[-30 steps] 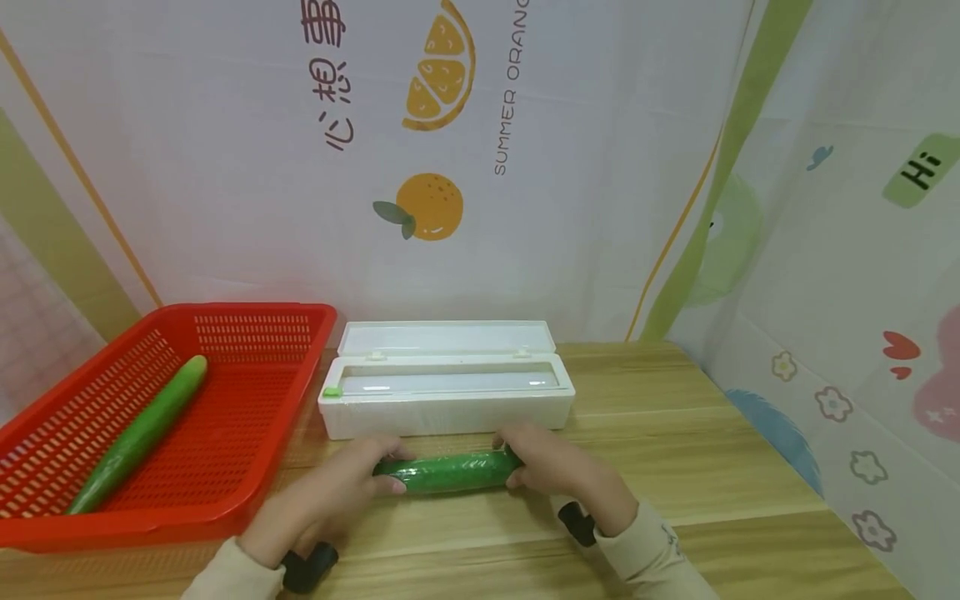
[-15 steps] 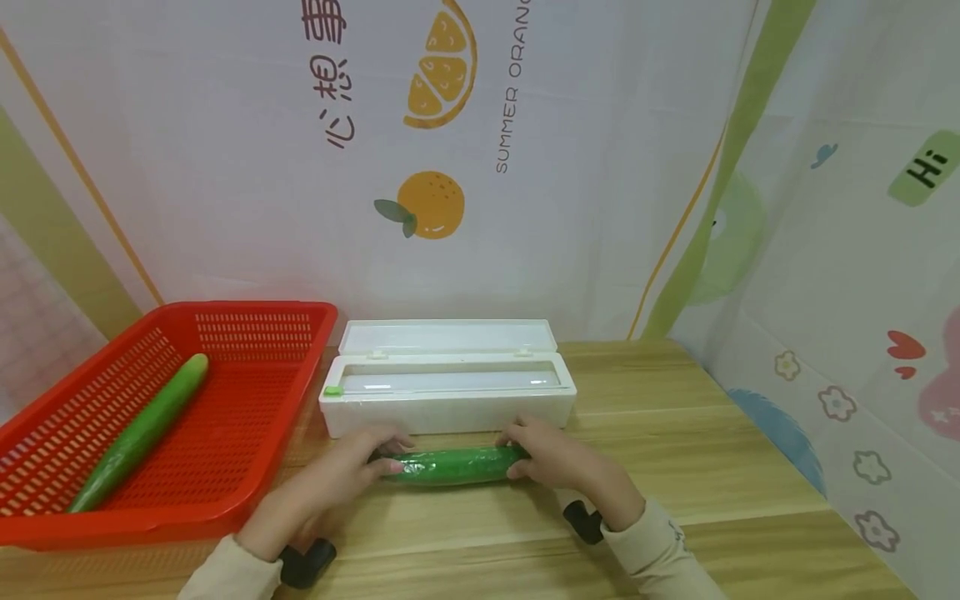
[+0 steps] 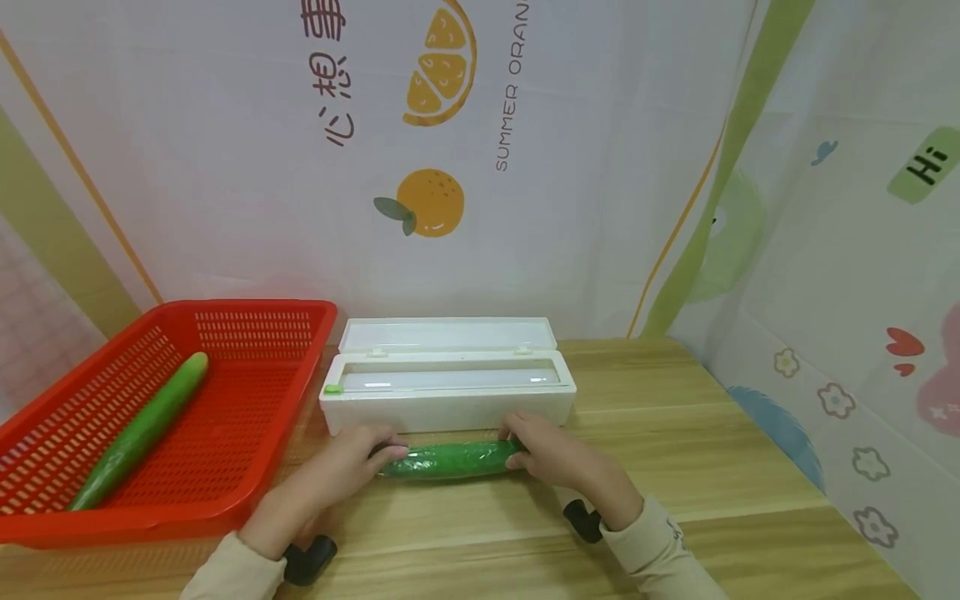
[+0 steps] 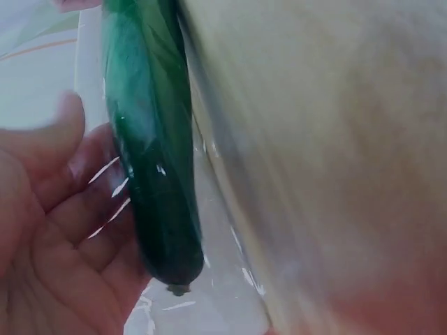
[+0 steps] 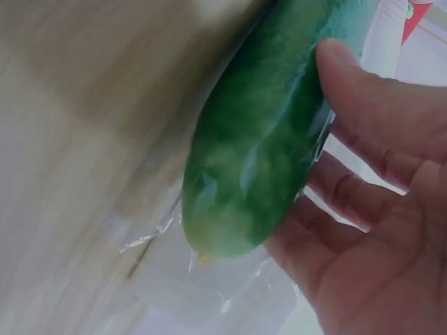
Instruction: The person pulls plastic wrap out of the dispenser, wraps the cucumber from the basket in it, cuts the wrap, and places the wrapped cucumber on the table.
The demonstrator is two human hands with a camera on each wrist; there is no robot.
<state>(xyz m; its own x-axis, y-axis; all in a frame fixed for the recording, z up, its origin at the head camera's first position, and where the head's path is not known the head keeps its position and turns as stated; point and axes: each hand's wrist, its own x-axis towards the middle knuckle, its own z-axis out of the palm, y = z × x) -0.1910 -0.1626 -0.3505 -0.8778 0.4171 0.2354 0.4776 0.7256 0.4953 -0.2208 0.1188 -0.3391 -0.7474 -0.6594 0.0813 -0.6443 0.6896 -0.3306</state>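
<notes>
A green cucumber [image 3: 450, 461] wrapped in clear plastic film lies crosswise on the wooden table, just in front of a white cling film dispenser [image 3: 450, 412]. My left hand [image 3: 360, 458] holds its left end, the thumb over the top and the other fingers on the far side. The left wrist view has that thumb [image 4: 66, 129] slightly off the cucumber, fingers behind it. At the other end my right hand [image 3: 543, 450] grips the cucumber, thumb [image 5: 339, 59] pressed along its side. Loose film [image 5: 216, 296] spreads past this end.
The dispenser's lid [image 3: 447, 335] stands open against the back cloth, and a film roll [image 3: 450, 380] shows inside. To the left is a red plastic basket [image 3: 255, 467] with another cucumber [image 3: 142, 429] leaning in it. Bare wood [image 3: 675, 433] extends to the right.
The wrapped cucumber has moved slightly away from me, closer to the dispenser. My left thumb has shifted from its near side up onto its top. Both hands keep to its ends.
</notes>
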